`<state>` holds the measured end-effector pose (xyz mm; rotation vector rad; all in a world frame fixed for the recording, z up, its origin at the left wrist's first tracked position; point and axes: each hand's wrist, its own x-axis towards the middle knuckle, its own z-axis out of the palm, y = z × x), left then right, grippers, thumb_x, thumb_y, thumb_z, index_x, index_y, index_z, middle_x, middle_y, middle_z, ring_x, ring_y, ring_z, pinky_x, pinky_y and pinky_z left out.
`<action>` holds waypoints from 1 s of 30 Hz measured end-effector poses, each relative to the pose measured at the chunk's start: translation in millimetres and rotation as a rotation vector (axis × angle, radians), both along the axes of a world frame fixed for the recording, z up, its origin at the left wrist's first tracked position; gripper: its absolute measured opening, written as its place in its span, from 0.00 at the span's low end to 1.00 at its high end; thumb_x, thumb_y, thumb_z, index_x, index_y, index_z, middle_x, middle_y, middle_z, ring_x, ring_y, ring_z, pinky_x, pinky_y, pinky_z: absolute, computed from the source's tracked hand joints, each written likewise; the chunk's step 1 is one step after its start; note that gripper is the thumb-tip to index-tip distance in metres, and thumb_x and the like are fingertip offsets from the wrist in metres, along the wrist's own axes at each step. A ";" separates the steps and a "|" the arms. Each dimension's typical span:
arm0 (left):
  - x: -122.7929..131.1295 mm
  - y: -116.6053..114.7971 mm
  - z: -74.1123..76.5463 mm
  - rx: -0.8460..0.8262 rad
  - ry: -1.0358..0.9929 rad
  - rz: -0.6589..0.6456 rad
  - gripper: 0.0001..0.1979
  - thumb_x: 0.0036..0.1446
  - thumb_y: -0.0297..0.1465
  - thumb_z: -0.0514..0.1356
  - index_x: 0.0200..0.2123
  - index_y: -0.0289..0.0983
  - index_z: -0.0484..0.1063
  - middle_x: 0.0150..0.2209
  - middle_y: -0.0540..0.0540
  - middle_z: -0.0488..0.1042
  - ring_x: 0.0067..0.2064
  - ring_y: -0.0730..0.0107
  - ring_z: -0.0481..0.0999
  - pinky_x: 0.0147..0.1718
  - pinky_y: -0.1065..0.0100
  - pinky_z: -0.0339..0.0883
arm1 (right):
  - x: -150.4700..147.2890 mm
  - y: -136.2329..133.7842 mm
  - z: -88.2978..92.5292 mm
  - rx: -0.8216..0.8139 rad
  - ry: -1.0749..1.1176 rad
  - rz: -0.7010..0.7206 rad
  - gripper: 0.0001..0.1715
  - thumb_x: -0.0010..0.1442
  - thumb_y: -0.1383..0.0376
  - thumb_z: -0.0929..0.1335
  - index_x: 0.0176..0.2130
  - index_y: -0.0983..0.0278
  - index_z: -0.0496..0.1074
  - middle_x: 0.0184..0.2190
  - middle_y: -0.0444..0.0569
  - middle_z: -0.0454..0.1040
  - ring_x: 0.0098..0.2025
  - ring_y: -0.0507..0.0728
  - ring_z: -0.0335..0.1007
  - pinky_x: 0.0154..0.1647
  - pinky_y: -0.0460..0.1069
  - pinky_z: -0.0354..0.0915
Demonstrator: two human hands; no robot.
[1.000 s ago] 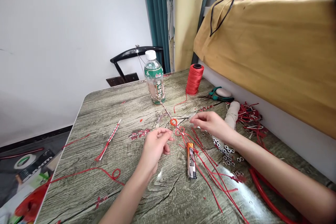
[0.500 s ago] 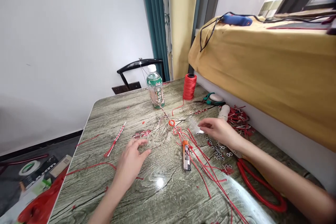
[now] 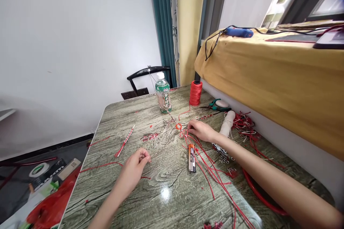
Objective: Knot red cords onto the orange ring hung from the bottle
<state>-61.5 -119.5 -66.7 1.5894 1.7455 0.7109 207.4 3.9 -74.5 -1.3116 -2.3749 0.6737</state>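
My left hand (image 3: 137, 162) hovers low over the table's left middle, thumb and fingertips pinched together; whatever may be between them is too fine to make out. My right hand (image 3: 201, 130) reaches in from the right, its fingers closed at the red cords (image 3: 208, 161), just beside an orange-red ring (image 3: 178, 126). From the ring a taut cord runs back to a green-labelled bottle (image 3: 163, 94). The loose cord ends trail toward the table's front right. An orange and white lighter (image 3: 191, 157) lies beside the cords.
Behind stands a red thread spool (image 3: 195, 93). Green-handled pliers (image 3: 217, 104), a white cord roll (image 3: 228, 123), cord scraps (image 3: 245, 125) and small metal rings (image 3: 223, 155) lie right. A red-and-white braid (image 3: 125, 141) is left. Red-handled scissors (image 3: 264, 195) lie partly under my right forearm.
My right hand has moved left from above the metal rings to the cords by the orange-red ring. My left hand's fingers have closed into a pinch. The view has shifted slightly.
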 end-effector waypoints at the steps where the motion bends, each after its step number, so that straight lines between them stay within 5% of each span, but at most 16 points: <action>1: -2.5 -2.5 1.2 0.005 -0.039 0.016 0.07 0.49 0.35 0.51 0.25 0.38 0.63 0.25 0.49 0.70 0.30 0.66 0.69 0.31 0.67 0.60 | 1.6 -0.2 -0.1 -0.003 0.016 -0.011 0.06 0.53 0.65 0.62 0.30 0.65 0.67 0.30 0.48 0.69 0.31 0.52 0.63 0.33 0.45 0.55; 16: -28.6 -15.2 2.7 -0.070 -0.083 0.098 0.11 0.46 0.37 0.53 0.30 0.37 0.68 0.27 0.47 0.71 0.33 0.64 0.70 0.31 0.67 0.61 | 58.8 -9.1 10.4 -0.171 0.234 -0.112 0.10 0.53 0.62 0.61 0.32 0.67 0.65 0.24 0.46 0.71 0.27 0.52 0.65 0.28 0.45 0.58; 25: -23.2 -12.7 11.0 -0.141 -0.169 0.190 0.14 0.42 0.35 0.53 0.32 0.34 0.71 0.31 0.44 0.75 0.37 0.62 0.72 0.28 0.69 0.63 | 59.1 -18.9 23.2 -0.493 0.529 -0.258 0.14 0.48 0.60 0.65 0.34 0.67 0.68 0.26 0.46 0.72 0.16 0.45 0.49 0.15 0.42 0.44; 30: -15.0 -7.8 10.0 -0.095 -0.264 0.155 0.16 0.42 0.34 0.55 0.36 0.34 0.73 0.35 0.43 0.76 0.38 0.62 0.73 0.34 0.66 0.64 | 48.5 -24.0 27.6 -0.549 0.575 -0.194 0.16 0.46 0.65 0.66 0.37 0.69 0.70 0.32 0.49 0.73 0.19 0.45 0.57 0.17 0.42 0.52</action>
